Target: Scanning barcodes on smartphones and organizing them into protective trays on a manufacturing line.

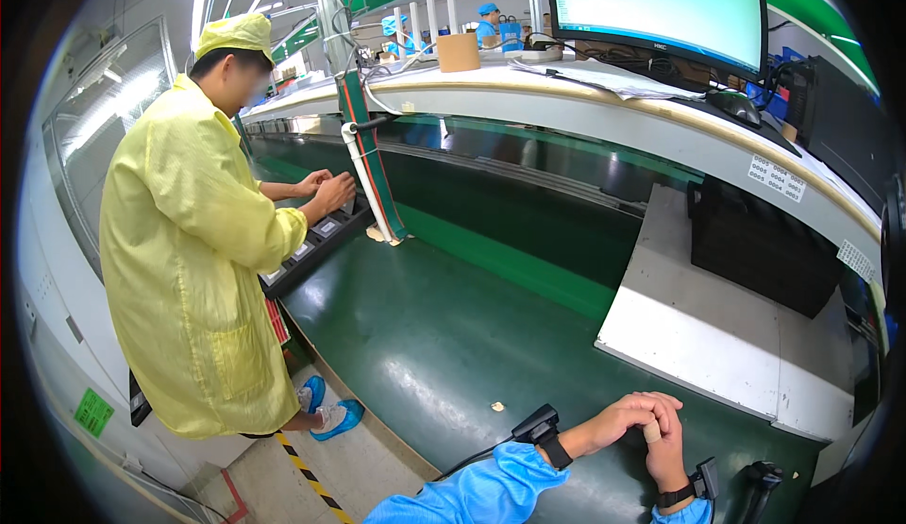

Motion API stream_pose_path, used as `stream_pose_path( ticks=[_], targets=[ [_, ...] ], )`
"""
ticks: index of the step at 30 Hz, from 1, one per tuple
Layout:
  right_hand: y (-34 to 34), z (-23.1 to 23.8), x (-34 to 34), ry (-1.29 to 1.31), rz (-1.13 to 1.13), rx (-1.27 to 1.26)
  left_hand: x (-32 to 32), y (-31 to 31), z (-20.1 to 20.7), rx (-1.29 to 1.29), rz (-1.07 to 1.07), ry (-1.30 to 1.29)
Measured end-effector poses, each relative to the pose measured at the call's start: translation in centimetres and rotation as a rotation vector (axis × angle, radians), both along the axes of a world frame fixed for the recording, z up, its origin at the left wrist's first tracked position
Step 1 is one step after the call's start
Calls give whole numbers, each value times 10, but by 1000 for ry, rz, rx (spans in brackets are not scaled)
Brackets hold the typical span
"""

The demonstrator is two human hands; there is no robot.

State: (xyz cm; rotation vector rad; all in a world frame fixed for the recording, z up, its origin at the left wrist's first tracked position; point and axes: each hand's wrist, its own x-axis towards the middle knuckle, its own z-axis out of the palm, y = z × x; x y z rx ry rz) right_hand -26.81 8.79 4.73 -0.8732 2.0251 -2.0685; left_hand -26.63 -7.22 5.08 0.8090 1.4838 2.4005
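Note:
Low in the view, to the right of centre, my left hand [618, 423] and my right hand [668, 441] are clasped together above the green work surface [425, 335]. Their fingers are bent and pressed against each other, and no object shows between them. A tan wrap [652, 431] covers one fingertip where the hands meet. Black straps with small black devices sit on both wrists, below blue sleeves [491, 486]. Just right of my right wrist is a black device with a handle [760, 481], partly cut off by the dark rim.
A co-worker in a yellow coat [203, 250] stands at left, hands over a black tray [316, 245]. On the right are a white platform [694, 335] and a black bin [760, 245]. Overhead, a shelf [566, 99] carries a monitor [661, 9]. A post [373, 165] rises beyond.

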Motion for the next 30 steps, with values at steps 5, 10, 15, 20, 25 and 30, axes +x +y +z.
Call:
stream_pose_path(
  ticks=[5,10,15,20,25,30],
  targets=[
    [0,-7,-3,22,-4,13,0,3,-1,-14,19,-17],
    [4,-21,-5,-225,8,-148,4,13,-6,-1,122,-92],
    [6,-27,-7,-90,-15,-71,2,15,-16,80,143,-51],
    [5,-22,-6,-101,7,-39,-3,12,-15,62,98,-50],
    [0,-15,-5,-105,-2,-108,32,7,8,-112,215,-56],
    [0,-10,-9,-318,-65,-185,117,-86,19,-409,801,-21]
  ],
)
